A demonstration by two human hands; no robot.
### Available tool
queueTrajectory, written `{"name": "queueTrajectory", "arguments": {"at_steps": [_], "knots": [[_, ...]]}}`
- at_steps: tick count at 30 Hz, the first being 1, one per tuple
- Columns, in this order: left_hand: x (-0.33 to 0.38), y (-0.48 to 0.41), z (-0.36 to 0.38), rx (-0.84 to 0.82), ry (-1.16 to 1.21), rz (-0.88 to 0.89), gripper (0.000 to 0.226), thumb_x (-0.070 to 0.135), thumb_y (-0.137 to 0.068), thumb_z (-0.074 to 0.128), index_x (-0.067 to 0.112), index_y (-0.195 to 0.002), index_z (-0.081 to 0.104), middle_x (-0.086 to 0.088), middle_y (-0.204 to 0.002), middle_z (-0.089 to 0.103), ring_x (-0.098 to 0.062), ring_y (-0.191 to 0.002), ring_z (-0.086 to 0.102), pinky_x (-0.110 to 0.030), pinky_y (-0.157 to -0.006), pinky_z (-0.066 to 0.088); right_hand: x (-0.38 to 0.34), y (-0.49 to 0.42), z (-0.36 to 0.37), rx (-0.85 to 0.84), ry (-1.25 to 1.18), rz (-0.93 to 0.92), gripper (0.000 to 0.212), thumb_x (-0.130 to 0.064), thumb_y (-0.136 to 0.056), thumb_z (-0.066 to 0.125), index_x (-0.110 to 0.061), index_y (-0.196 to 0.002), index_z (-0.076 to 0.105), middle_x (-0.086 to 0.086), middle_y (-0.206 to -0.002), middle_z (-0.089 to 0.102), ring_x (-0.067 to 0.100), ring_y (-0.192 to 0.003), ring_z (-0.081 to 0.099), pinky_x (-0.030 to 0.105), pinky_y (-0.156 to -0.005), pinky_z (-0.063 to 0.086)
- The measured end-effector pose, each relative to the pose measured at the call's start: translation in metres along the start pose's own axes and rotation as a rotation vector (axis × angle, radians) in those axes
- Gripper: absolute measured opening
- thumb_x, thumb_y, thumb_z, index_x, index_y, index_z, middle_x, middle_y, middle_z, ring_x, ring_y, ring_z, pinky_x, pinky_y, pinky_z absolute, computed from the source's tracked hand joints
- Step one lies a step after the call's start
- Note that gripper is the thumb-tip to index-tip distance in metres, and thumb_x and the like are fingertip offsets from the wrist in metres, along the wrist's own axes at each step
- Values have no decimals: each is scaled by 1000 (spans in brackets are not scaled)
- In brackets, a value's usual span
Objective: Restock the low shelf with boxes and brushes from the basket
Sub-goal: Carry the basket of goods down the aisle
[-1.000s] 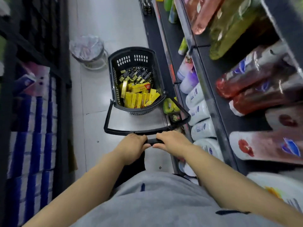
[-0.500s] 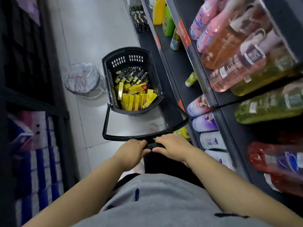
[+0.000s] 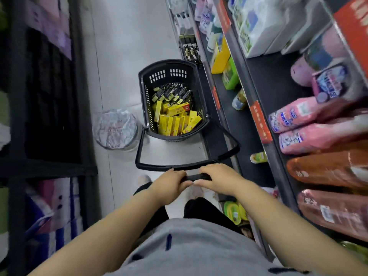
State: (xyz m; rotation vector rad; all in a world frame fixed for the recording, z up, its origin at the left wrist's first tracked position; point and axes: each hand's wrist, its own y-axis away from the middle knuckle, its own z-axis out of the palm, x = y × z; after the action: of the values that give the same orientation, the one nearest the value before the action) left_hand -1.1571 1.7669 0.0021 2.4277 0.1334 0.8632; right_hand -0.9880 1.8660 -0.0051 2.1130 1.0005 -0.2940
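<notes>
A black plastic basket [image 3: 169, 68] stands on the aisle floor ahead of me, beside the right-hand shelving. Inside lie several yellow boxes [image 3: 175, 120] at the near end and several dark packaged brushes [image 3: 173, 93] behind them. Its long black pull handle [image 3: 197, 177] reaches back to me. My left hand [image 3: 169, 183] and my right hand [image 3: 218, 178] both grip the handle's grip bar, side by side. The low shelf [image 3: 217, 144] runs along the right at floor level, with a few black-and-gold packs [image 3: 190, 50] on it further ahead.
Right-hand shelves hold pink, brown and green bottles [image 3: 310, 136] and white packs. A bin lined with a crinkled bag [image 3: 115, 129] stands on the floor left of the basket. Dark shelving with blue-and-white packs [image 3: 53, 212] lines the left. The aisle floor [image 3: 127, 36] runs ahead.
The basket and I have moved forward along the aisle; the lined bin has slid from ahead of the basket to beside it. Both hands have stayed on the handle.
</notes>
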Motion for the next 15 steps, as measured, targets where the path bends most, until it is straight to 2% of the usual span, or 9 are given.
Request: {"name": "queueTrajectory", "arguments": {"at_steps": [2,4,9,12,15], "knots": [[-1,-19,-26,-60,33,-39,33,42,-97,41,12,-92,52,-9,-97,61,-26,-93,53,-28,-64,24,1,-17,-24,17,-30,41,47,-64,-81,49,-21,-93,62,-4,-88,63,18,-86,58,39,-74,49],[1,-39,-55,-142,53,-53,30,42,-97,40,15,-90,49,-11,-100,62,-27,-92,55,-30,-65,31,1,-30,-47,84,-44,76,48,-65,-78,52,-22,-93,64,-4,-89,64,16,-85,58,39,-75,49],[-2,-76,-143,-276,33,36,36,36,-98,41,8,-120,50,-16,-114,60,-31,-104,56,-29,-70,36,-18,-58,-105,337,-108,189,43,-59,-76,63,-25,-101,68,-7,-93,64,15,-92,52,28,-86,34],[-6,-92,-191,-377,133,71,21,27,-98,45,11,-108,54,-13,-95,59,-26,-85,54,-29,-63,38,-31,-79,-132,428,-115,239,42,-56,-74,66,-26,-103,70,-9,-98,60,13,-101,43,30,-92,32],[-6,-114,-222,-423,235,57,10,20,-96,47,12,-93,53,-1,-72,52,-14,-60,46,-14,-46,34,-37,-91,-150,583,-237,302,44,-54,-68,69,-26,-102,72,-12,-102,50,7,-106,34,24,-93,26]]}}
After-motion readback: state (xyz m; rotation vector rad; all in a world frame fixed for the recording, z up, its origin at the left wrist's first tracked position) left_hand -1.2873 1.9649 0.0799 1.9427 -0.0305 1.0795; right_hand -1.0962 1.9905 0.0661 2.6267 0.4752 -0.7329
